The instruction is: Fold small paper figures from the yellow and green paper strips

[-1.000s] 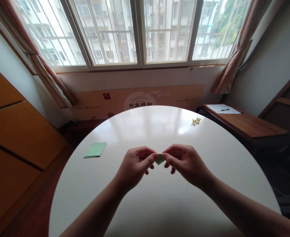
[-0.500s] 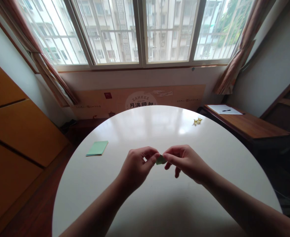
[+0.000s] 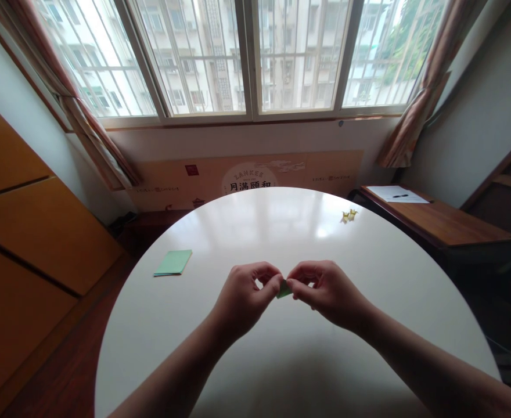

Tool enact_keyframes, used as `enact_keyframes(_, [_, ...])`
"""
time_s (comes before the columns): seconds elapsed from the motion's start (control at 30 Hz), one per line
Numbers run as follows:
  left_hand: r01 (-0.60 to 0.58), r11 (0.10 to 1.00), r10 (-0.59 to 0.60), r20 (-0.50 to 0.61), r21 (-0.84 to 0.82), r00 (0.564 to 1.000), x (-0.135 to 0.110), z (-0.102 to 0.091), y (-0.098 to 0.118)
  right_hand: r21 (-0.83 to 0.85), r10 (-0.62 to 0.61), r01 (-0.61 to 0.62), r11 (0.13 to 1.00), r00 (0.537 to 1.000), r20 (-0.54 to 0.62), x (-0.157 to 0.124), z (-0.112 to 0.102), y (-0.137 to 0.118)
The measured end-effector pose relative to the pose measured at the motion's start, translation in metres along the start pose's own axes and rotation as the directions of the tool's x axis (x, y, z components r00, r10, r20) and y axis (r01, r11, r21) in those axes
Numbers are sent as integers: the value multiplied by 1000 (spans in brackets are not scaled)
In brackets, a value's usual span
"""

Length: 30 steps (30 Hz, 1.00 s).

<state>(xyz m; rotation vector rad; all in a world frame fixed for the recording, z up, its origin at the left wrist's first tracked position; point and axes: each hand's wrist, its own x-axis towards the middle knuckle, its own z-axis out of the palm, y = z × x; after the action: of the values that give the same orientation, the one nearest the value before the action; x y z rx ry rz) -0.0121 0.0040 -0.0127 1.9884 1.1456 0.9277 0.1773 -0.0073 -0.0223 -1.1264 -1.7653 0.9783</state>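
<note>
A small folded piece of green paper (image 3: 284, 289) is held above the round white table (image 3: 186, 342). My left hand (image 3: 251, 293) pinches its left side between thumb and forefinger. From the other side, my right hand (image 3: 325, 290) grips it the same way, its other fingers curled underneath. Fingertips hide much of the paper, so its exact folds cannot be made out. Left of my hands lies a stack of light green square paper (image 3: 173, 263). Two small yellow folded paper figures (image 3: 349, 216) stand close together near the table's far right edge.
A wooden side table (image 3: 451, 220) at the right bears a white sheet (image 3: 386, 194) with a dark pen on it. Orange-brown cabinets (image 3: 24, 203) are on the left. Behind the table, a printed banner (image 3: 159, 180) runs along the wall under the barred window.
Both hands have shifted slightly downward with the green paper. My right hand's lower fingers, which hung down before, are now curled in, and the paper is tilted differently.
</note>
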Motion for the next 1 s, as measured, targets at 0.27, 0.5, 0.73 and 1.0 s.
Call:
enact_keyframes(0.27, [19,999,-20,-13,-31,1000,0,0,-1,44,-18,17,999,1000,12,2,2,4])
enact_keyframes(0.5, [15,1000,-15,18,-12,1000,-1,1,2,-118,-146,143,983,989,-18,4,5,8])
enact_keyframes(0.73, [8,1000,-8,0,-3,1000,0,1,0,-133,-147,146,980,989,4,5,5,9])
enact_keyframes(1.0, [45,999,-45,-13,22,999,3,1,-2,-168,-141,140,976,990,8,3,5,8])
